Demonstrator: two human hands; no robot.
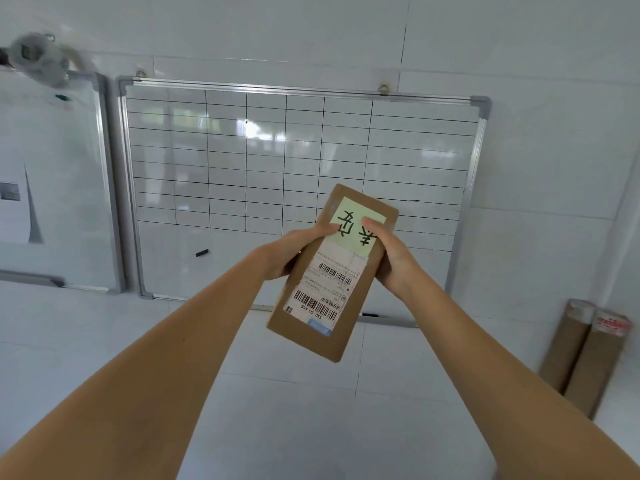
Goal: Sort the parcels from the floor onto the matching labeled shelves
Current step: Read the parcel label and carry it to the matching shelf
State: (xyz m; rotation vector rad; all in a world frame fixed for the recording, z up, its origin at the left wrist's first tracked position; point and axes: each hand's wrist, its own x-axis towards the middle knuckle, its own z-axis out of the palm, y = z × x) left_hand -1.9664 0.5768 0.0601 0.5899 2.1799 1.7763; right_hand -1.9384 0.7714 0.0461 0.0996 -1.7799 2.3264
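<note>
A flat brown cardboard parcel point(322, 299) is held up in front of me, tilted, its far end toward the wall. It carries a white barcode shipping label and a pale yellow note with handwritten black characters. My left hand point(294, 251) grips its left edge, thumb on the note. My right hand point(391, 258) grips its right edge, thumb also on the note. No shelves or other parcels show.
A whiteboard point(298, 161) with a drawn grid hangs on the white tiled wall straight ahead, a black marker point(202, 253) stuck on it. A second whiteboard point(52, 188) is at left. Two brown cardboard tubes point(585, 355) lean against the wall at right.
</note>
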